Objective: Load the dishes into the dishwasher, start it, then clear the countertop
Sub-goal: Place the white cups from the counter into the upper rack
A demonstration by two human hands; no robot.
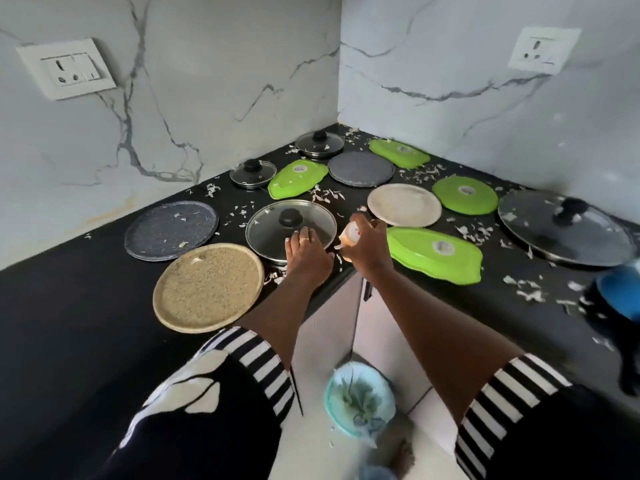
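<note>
At the bench [79,292] corner, my left grip [306,252] rests flat-fingered on a glass lid [273,225]; my right grip [367,245] curls round a bottle [349,235].

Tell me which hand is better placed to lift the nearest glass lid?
Left, probably. The left hand rests on the glass lid and holds nothing; the right hand grips a small pale bottle.

The right edge cuts off a blue object [620,289], and the held item [349,235] is blurred.
</note>
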